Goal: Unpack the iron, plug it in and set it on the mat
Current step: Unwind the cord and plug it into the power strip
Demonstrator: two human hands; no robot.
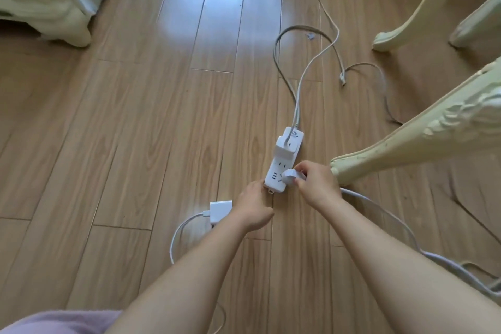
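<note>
Right grip: thumb and fingers pinch a white plug, narrow hold. The plug sits tilted at the right edge of the nearest socket of a white power strip. Cannot tell whether its prongs are in.

From under the right wrist the plug's pale cord runs right and nearward across the floor, out of view at the right edge.

Left grip: fingertips rest on the near-left corner of the power strip, thumb held apart and touching nothing. It holds nothing.

The power strip lies on the floor, its long axis running near to far. A white adapter is plugged into its far half. Grey cables leave the far end and loop further off; one loose end lies to the right.

Just left of the left grip, a second white adapter lies loose on the floor. Its white lead curves nearward.

Beside the right grip on the right stands the foot of a carved cream leg. More cream furniture feet are far left and far right. Lilac fabric shows at the near-left corner.
</note>
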